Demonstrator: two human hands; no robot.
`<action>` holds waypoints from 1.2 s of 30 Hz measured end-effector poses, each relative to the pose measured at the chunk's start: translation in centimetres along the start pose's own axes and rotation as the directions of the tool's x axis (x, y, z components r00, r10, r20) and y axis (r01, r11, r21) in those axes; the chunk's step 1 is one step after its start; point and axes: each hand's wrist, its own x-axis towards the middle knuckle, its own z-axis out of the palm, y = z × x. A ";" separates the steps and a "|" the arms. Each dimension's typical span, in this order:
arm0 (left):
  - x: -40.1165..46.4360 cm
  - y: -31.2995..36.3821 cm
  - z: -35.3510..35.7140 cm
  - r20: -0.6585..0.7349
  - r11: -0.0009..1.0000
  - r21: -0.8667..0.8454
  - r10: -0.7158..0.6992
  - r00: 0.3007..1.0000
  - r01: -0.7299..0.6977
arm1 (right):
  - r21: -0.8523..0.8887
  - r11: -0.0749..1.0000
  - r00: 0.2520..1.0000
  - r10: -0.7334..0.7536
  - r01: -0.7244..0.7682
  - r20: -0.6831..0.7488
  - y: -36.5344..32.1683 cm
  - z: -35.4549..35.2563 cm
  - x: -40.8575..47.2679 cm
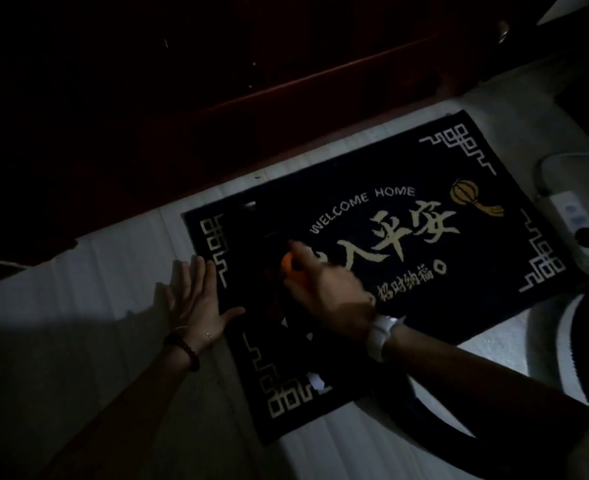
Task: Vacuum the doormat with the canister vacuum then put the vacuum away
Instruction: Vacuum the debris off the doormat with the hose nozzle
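Doormat (407, 237): lay flat on the pale floor (88, 271) beside a dark door; vacuuming judged under way, stowing not begun. Left hand (196, 299): spread wide, pressing the mat's edge. Right hand (327, 285): closed around a dark nozzle, barely discernible. Hose (435, 427): dim. Canister: unidentifiable in the gloom.

Right hand (331, 289) motion-blurred, its grip unclear.

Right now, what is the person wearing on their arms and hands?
Both arms are bare, with no sleeves showing. The left hand has a dark beaded bracelet around the wrist, plus a thin, fine chain beside it. The right hand has a chunky white wristband, maybe a watch. No gloves, and I can't make out any rings.
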 end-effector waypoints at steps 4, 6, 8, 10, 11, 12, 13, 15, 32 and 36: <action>0.0 0.0 -0.3 -0.010 1.000 0.002 -0.002 1.000 0.002 | 0.023 0.998 0.996 0.065 -0.064 -0.065 1.8 -2.1 0.3; -0.1 0.1 -0.3 -0.006 1.000 0.000 -0.003 1.000 0.003 | 0.072 0.978 0.957 0.204 -0.194 -0.204 4.9 -4.7 1.1; -0.1 0.1 -0.3 -0.001 1.000 0.000 0.000 1.000 0.000 | 0.120 0.931 0.865 0.364 -0.344 -0.346 7.3 -6.5 2.2; 0.0 0.1 -0.4 0.002 1.000 0.008 0.002 1.000 -0.002 | 0.126 0.903 0.812 0.425 -0.410 -0.400 7.8 -6.7 2.8; 0.0 0.2 -0.4 0.002 1.000 0.013 0.002 1.000 -0.002 | 0.119 0.914 0.830 0.403 -0.388 -0.385 7.2 -6.1 2.9; 0.0 0.2 -0.4 0.000 1.000 0.015 0.001 1.000 -0.001 | 0.097 0.940 0.874 0.340 -0.328 -0.348 6.2 -5.1 2.8; -0.1 0.2 -0.4 -0.004 1.000 0.014 0.001 1.000 -0.001 | 0.070 0.966 0.921 0.257 -0.248 -0.291 4.9 -3.7 2.4; -0.1 0.2 -0.3 -0.010 1.000 -0.001 0.003 1.000 -0.003 | 0.029 0.995 0.980 0.103 -0.100 -0.169 1.9 -0.6 1.6; 0.6 -0.8 -2.2 -0.031 0.998 0.055 0.019 0.999 -0.017 | -0.068 0.997 0.999 0.034 -0.036 -0.031 -4.8 -0.1 4.5; 0.7 -0.9 -2.0 -0.027 0.998 0.062 0.018 0.999 -0.017 | -0.020 1.000 1.000 0.022 -0.022 0.001 -4.1 -0.9 4.0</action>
